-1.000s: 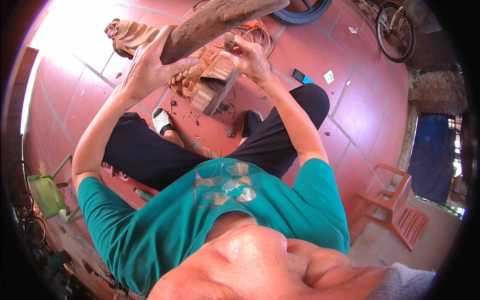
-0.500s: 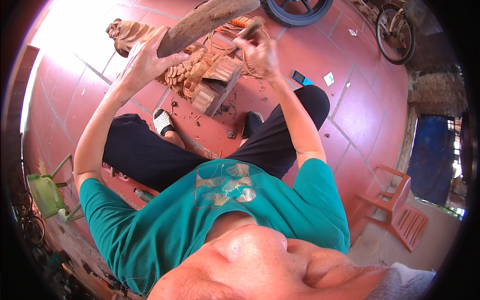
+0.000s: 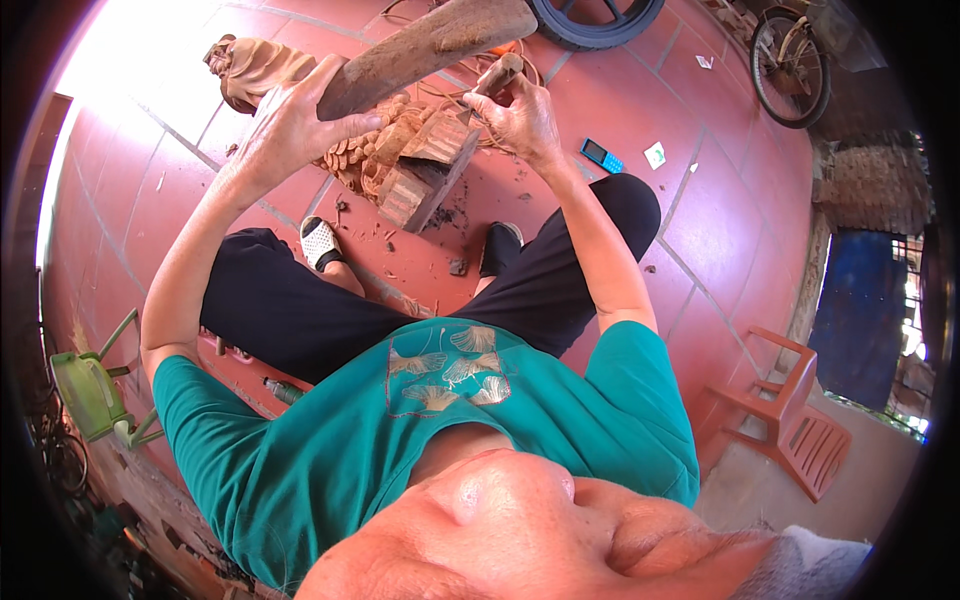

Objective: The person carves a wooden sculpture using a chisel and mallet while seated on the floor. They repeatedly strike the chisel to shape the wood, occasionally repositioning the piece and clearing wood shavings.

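Note:
My left hand (image 3: 290,120) is closed round the lower end of a long, thick, slightly curved wooden club (image 3: 430,55), which slants up to the right above the carving. In my right hand (image 3: 522,122) is a chisel (image 3: 498,75) with a short wooden handle; its dark blade points down-left toward the base of the carving, and I cannot tell if it touches. Beneath both hands a carved wooden statue (image 3: 262,68) lies on its side, draped folds at the far left, scaly relief in the middle and a blocky split base (image 3: 410,195) nearest my feet. The club hides part of it.
Wood chips and dark crumbs (image 3: 458,267) litter the red tile floor around my feet. A blue phone (image 3: 601,155) lies right of the carving, with cords (image 3: 535,75) and a wheel (image 3: 598,25) beyond. A green chair (image 3: 90,392) stands left, a brown plastic chair (image 3: 790,420) right.
The club has shifted slightly to the right. My right hand has lowered a little, and the chisel's handle stands more upright and sharper to see.

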### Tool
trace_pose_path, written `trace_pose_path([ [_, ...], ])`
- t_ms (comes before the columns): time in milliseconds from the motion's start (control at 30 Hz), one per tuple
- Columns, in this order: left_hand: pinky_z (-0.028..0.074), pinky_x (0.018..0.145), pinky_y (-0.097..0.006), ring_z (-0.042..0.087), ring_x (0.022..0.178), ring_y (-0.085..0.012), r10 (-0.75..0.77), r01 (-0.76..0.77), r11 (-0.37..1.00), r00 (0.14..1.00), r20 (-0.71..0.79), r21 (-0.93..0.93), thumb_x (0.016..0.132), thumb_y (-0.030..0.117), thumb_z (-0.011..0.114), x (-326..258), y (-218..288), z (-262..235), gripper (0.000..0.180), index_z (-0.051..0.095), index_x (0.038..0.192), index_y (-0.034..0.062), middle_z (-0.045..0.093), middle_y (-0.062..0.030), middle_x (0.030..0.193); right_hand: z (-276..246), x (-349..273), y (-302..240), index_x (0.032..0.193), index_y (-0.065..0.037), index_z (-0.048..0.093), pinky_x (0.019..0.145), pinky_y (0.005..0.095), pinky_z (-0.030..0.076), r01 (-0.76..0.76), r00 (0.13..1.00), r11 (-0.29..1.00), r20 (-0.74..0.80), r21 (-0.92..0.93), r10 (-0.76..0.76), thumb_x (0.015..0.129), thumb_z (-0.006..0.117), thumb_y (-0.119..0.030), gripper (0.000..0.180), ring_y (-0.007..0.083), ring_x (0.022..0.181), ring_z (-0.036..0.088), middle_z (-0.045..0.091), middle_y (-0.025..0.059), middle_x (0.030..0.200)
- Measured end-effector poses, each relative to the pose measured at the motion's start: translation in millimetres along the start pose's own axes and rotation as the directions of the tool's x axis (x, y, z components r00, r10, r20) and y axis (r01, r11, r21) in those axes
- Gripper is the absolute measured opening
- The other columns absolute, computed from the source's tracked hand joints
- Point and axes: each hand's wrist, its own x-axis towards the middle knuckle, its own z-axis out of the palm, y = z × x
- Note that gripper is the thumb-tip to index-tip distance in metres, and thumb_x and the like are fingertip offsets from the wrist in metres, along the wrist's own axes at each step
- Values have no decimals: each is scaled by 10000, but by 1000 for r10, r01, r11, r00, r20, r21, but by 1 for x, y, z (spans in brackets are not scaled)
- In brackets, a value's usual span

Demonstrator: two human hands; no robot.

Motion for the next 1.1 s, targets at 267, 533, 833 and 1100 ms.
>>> trace_pose_path([
  [267, 464, 662, -410, 599, 688, -300, 70, -70, 998, 994, -78, -2, 826, 566, 737, -1, 22, -7, 663, 540, 1170, 35, 614, -171, 744, 2, 1, 23, 1008, -22, 667, 680, 306, 540, 153, 986, 987, 69, -41, -150, 883, 757, -172, 215, 133, 747, 689, 716, 63, 817],
  [533, 487, 833, -412, 641, 930, -319, -173, 159, 984, 950, 259, 75, 819, 488, 774, 5, 35, -6, 740, 507, 1301, -7, 643, -233, 977, 10, 0, 29, 948, -14, 695, 624, 313, 541, 237, 969, 968, 87, -78, -231, 860, 775, -184, 208, 154, 725, 701, 725, 89, 807],
  [833, 495, 676, -411, 651, 686, -327, 40, -41, 997, 999, -21, -61, 855, 463, 746, -2, 44, -4, 633, 541, 1238, 2, 639, -203, 743, 16, -3, 14, 1078, -41, 651, 628, 392, 528, 447, 894, 871, 89, -202, -439, 833, 760, -253, 341, 316, 731, 673, 673, 129, 830],
  [1100, 496, 876, -435, 655, 992, -352, -176, 166, 984, 939, 296, 57, 832, 476, 768, 1, 36, 0, 741, 511, 1283, -53, 657, -255, 1043, 12, -6, 13, 945, -13, 647, 621, 394, 523, 399, 917, 890, 117, -221, -382, 837, 772, -278, 313, 298, 713, 655, 654, 124, 783],
])
